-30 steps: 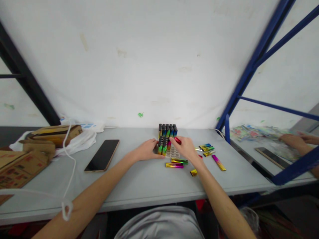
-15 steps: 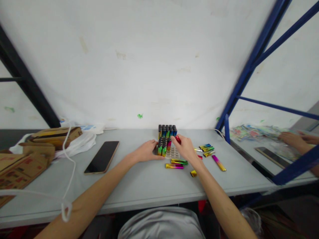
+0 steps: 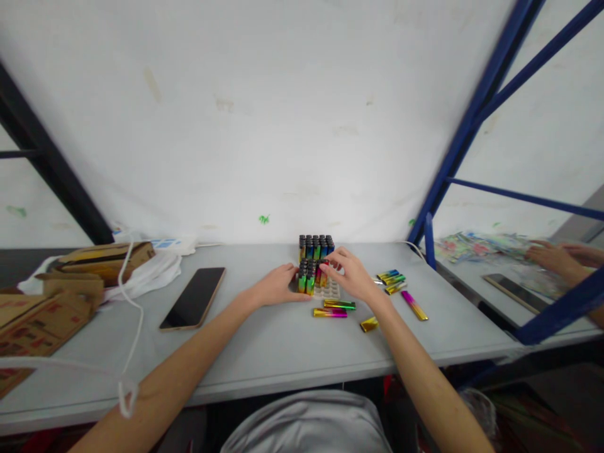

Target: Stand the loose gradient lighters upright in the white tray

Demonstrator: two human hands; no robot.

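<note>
Lighters (image 3: 302, 284), likely light, stiff and slick, best pinched side-on, stand between left hand (image 3: 275, 287), spread to clasp them, and right hand (image 3: 353, 277), narrowly pinching one's top.

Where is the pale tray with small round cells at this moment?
In the head view, the pale tray is on the grey table near centre, between left hand and right hand, partly under upright shiny black-topped lighters.
</note>
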